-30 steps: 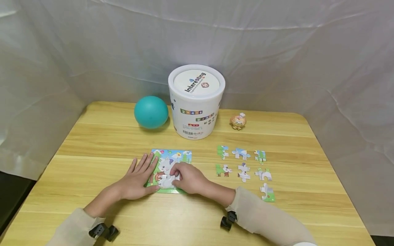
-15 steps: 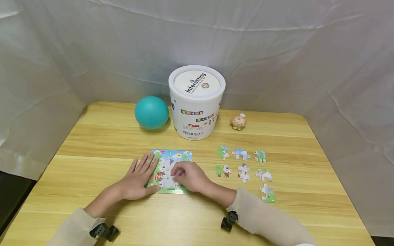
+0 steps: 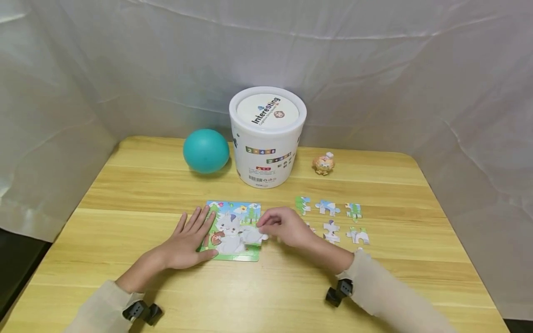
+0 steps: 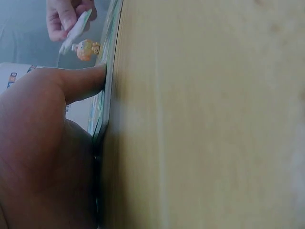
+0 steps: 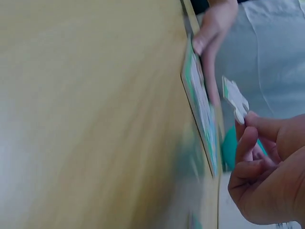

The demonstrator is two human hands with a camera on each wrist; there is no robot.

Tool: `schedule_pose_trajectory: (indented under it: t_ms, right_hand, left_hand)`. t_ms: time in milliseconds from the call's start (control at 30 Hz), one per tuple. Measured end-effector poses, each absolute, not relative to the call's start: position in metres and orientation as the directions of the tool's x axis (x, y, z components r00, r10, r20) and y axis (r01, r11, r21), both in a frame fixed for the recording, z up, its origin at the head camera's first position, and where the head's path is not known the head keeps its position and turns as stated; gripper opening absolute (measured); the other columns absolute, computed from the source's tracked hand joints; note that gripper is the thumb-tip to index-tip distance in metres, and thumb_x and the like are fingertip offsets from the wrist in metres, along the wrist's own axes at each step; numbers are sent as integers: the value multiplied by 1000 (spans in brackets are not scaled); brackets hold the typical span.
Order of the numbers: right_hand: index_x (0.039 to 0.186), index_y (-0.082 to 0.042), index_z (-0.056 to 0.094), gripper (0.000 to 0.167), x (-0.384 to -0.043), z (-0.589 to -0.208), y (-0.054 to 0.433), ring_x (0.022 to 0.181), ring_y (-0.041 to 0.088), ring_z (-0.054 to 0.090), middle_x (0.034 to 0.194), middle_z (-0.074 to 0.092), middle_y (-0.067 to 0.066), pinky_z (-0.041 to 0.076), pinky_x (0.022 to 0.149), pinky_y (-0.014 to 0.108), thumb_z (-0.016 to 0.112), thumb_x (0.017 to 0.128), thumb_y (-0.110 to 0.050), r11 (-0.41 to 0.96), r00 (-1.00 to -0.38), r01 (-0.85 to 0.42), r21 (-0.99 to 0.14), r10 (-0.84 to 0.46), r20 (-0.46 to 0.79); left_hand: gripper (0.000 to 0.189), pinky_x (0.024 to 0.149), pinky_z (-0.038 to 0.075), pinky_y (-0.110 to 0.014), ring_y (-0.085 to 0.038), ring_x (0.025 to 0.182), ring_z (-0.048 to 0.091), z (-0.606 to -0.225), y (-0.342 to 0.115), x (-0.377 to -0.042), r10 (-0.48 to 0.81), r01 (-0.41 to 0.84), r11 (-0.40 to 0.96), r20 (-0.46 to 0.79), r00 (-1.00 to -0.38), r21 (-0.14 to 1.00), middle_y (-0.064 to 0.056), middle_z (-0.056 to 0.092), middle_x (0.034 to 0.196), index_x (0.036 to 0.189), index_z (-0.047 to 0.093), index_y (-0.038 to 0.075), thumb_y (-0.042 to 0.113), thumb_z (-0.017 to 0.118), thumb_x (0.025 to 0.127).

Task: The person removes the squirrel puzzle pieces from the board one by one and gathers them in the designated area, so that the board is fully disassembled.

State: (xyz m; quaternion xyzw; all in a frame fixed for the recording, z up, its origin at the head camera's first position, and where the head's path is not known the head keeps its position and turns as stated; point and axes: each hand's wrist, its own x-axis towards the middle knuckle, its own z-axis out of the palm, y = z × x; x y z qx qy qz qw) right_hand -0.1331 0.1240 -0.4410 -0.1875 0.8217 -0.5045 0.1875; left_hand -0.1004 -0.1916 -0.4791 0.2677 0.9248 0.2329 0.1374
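Observation:
My right hand [image 3: 289, 229] pinches a grey jigsaw piece [image 3: 251, 236] between thumb and fingertips. In the right wrist view, the jigsaw piece [image 5: 234, 99] is tilted and raised above the puzzle board [image 5: 187, 78]. From the head, it overlaps the right part of the puzzle board [image 3: 239, 257], whose picture shows a grey squirrel with an acorn. My left hand [image 3: 183, 245] lies with fingers spread on the board's left side. Its thumb [image 4: 86, 82] rests at the board's edge in the left wrist view.
Several loose jigsaw pieces [image 3: 327, 207] lie in rows right of the board, partly hidden by my right hand and forearm. Behind stand a white lidded bucket [image 3: 266, 138], a teal ball [image 3: 206, 151] and a small orange figurine [image 3: 323, 164]. Grey fabric [image 3: 354, 69] hangs behind the table.
My right hand has moved right, raising the jigsaw piece off the squirrel picture toward the board's right edge. My left hand keeps its place on the board.

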Motion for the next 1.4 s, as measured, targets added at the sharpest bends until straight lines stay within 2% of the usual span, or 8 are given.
schedule_pose_trajectory:
  t_ms: [233, 433, 600, 767, 833, 1033, 1200, 1400]
  right_hand:
    - [99, -8, 75, 7, -132, -433, 183, 78, 28, 65, 87, 71, 4, 53, 64, 28, 75, 93, -11, 472, -869, -104, -875, -471, -151]
    - [98, -8, 74, 8, -126, -429, 229, 76, 29, 64, 86, 70, 5, 52, 62, 28, 74, 94, -15, 524, -872, -101, -846, -457, -178]
    - [98, -10, 73, 8, -117, -427, 262, 77, 24, 64, 88, 69, 5, 51, 62, 26, 74, 95, -17, 568, -873, -89, -818, -440, -210]
    - [97, -7, 73, 7, -108, -425, 290, 70, 16, 58, 85, 69, 6, 48, 60, 25, 72, 96, -13, 559, -850, -83, -825, -472, -234]
    - [97, -6, 73, 6, -105, -426, 297, 65, 14, 54, 83, 68, 7, 47, 58, 25, 71, 96, -12, 550, -838, -80, -831, -489, -243]
    - [97, -6, 73, 5, -97, -432, 308, 61, 16, 56, 80, 68, 7, 48, 54, 25, 71, 96, -10, 538, -823, -81, -839, -511, -249]
    - [97, -8, 72, 3, -92, -438, 309, 60, 17, 57, 80, 67, 5, 50, 53, 27, 71, 95, -7, 549, -836, -116, -828, -504, -217]
    - [95, -13, 73, 7, -90, -442, 308, 59, 10, 53, 78, 65, 4, 47, 53, 24, 74, 93, -6, 585, -858, -148, -797, -477, -191]
  left_hand:
    - [97, 118, -19, -54, -38, 155, -13, -480, -191, -102, 539, 404, 778, -181, -823, 481, -16, -12, 170, 164, 4, 4, 58, 54, 100]
    - [95, 118, -15, -59, -42, 154, -10, -472, -188, -100, 551, 414, 757, -154, -820, 505, -21, -8, 169, 163, 8, 1, 53, 57, 100]
    - [95, 118, -15, -60, -43, 154, -10, -468, -187, -100, 560, 414, 744, -151, -815, 525, -22, -7, 169, 162, 8, -1, 52, 58, 100]
    - [95, 118, -17, -58, -43, 154, -10, -472, -188, -99, 565, 424, 739, -140, -813, 523, -22, -8, 169, 162, 7, 0, 51, 57, 100]
    - [96, 118, -16, -60, -43, 154, -11, -471, -188, -99, 561, 418, 747, -153, -813, 517, -22, -8, 169, 162, 7, 0, 52, 57, 100]
    - [96, 118, -12, -63, -43, 154, -11, -464, -187, -99, 539, 390, 780, -212, -815, 489, -21, -9, 169, 163, 6, 0, 54, 56, 100]
    - [96, 118, -11, -64, -43, 154, -10, -462, -187, -100, 537, 389, 783, -213, -816, 486, -21, -8, 169, 163, 7, 0, 54, 56, 100]
    - [97, 118, -11, -63, -43, 154, -10, -462, -186, -100, 537, 386, 782, -215, -816, 489, -21, -8, 169, 163, 7, 0, 54, 57, 100]
